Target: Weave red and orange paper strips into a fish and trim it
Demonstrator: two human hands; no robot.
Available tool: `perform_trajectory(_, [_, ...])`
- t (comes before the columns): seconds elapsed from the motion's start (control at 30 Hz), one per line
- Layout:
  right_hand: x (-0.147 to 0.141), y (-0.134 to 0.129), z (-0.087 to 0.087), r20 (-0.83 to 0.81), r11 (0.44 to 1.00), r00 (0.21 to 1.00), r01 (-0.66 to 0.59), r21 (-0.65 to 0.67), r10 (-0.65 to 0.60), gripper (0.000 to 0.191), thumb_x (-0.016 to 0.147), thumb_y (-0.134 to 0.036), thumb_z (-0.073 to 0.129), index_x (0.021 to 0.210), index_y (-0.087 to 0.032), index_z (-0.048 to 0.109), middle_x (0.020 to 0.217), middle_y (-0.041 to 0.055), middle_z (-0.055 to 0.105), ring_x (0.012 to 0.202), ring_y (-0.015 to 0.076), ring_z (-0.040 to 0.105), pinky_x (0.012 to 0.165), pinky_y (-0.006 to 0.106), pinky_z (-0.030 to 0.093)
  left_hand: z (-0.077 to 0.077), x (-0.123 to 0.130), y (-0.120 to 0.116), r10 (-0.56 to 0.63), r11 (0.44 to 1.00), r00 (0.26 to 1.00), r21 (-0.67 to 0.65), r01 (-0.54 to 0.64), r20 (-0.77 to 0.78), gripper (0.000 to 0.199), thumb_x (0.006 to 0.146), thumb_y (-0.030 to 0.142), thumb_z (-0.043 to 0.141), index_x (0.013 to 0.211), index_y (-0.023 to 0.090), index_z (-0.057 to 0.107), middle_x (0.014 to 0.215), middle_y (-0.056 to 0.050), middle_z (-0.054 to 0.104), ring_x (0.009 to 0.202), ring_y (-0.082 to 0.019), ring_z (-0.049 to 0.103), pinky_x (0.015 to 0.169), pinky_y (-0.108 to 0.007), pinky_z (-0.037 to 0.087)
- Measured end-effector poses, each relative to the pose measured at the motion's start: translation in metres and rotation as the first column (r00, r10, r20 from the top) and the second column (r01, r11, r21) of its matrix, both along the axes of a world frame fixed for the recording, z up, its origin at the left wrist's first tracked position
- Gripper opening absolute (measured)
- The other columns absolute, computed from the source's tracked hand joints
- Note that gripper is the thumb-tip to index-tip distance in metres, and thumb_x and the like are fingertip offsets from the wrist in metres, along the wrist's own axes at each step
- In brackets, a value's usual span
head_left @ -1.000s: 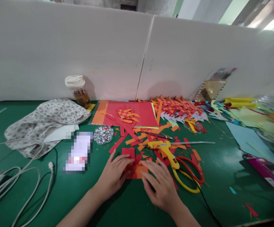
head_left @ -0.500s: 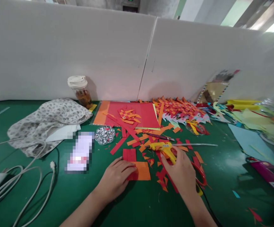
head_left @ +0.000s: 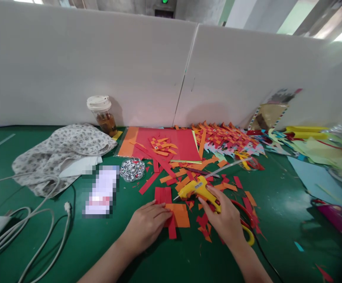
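My left hand [head_left: 150,220] presses on red paper strips [head_left: 162,194] and an orange paper piece [head_left: 182,215], its fingers together over their left part. One red strip hangs down across the orange piece, below my fingertips. In my right hand [head_left: 222,216] is a yellow glue gun [head_left: 198,190], gripped by its handle, with a clear glue stick out of its back end. The gun's nozzle points left and down, just above the right side of the red strips. Scissors with red and yellow handles [head_left: 249,234] lie partly behind my right hand.
Orange and red paper scraps [head_left: 204,228] lie around the glue gun. Behind are red sheets [head_left: 185,143], woven paper fish [head_left: 226,135] and a container of googly eyes [head_left: 132,169]. To the left are a phone [head_left: 102,190], cloth [head_left: 61,153], cup [head_left: 106,118] and white cables [head_left: 51,220].
The glue gun in my right hand has come down and left, its nozzle now by the strips. A red strip now extends down over the orange piece, under my left fingertips.
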State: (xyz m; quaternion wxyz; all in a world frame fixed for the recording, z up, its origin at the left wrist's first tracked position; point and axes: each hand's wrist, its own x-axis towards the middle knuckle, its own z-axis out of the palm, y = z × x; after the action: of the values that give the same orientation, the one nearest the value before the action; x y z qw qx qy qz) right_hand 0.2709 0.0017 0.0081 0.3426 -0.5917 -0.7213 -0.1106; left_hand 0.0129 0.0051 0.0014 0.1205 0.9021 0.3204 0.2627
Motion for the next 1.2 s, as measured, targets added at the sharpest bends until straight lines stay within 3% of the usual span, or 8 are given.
perform_trajectory(0.33, [-0.011,0.001,0.0,0.043,0.991,0.991,-0.128,0.028,0.127,0.02,0.086,-0.021,0.053,0.106,-0.018,0.052,0.095,0.0101,0.066,0.086,0.0205,0.065,0.075,0.033,0.055,0.002,0.001,0.0,0.016,1.0,1.0,0.004,-0.016,-0.008,0.026,0.088,0.014,0.043,0.104,0.02,0.061,0.099,-0.004,0.072,0.097,-0.019,0.066,0.089,-0.042,0.051])
perform_trajectory(0.53, [-0.009,0.0,0.0,0.027,0.992,0.992,-0.125,0.017,0.125,0.004,0.085,-0.017,0.052,0.086,-0.02,0.051,0.092,0.0092,0.065,0.086,0.0199,0.064,0.075,0.034,0.054,0.003,0.001,0.001,0.007,1.0,1.0,0.011,-0.006,-0.015,0.025,0.088,0.014,0.043,0.105,0.019,0.061,0.1,-0.004,0.072,0.097,-0.02,0.065,0.089,-0.044,0.051])
perform_trajectory(0.73, [-0.011,0.0,0.005,-0.001,0.988,0.988,-0.155,-0.004,0.155,0.017,0.085,-0.014,0.05,0.07,-0.022,0.047,0.089,0.0082,0.065,0.089,0.0205,0.063,0.074,0.034,0.052,0.004,0.0,0.001,0.002,1.0,1.0,0.009,-0.002,-0.025,0.026,0.088,0.014,0.043,0.105,0.019,0.061,0.1,-0.005,0.072,0.099,-0.019,0.065,0.091,-0.043,0.049])
perform_trajectory(1.03, [-0.011,-0.004,0.009,0.048,0.974,0.978,-0.207,0.092,0.203,0.026,0.079,-0.006,0.057,0.065,-0.021,0.042,0.097,0.0099,0.064,0.089,0.0189,0.063,0.073,0.033,0.053,0.004,0.0,0.001,-0.002,1.0,0.999,-0.03,0.0,-0.038,0.027,0.088,0.014,0.042,0.107,0.02,0.06,0.101,-0.004,0.071,0.1,-0.02,0.064,0.091,-0.045,0.049])
perform_trajectory(1.2, [-0.011,-0.008,0.008,0.118,0.958,0.966,-0.245,0.151,0.229,0.022,0.077,-0.002,0.058,0.069,-0.021,0.047,0.102,0.0108,0.064,0.094,0.0202,0.062,0.077,0.036,0.055,0.004,0.0,0.0,-0.006,0.999,0.999,-0.047,0.004,-0.039,0.027,0.087,0.013,0.044,0.109,0.021,0.059,0.103,-0.003,0.071,0.101,-0.02,0.064,0.092,-0.046,0.048])
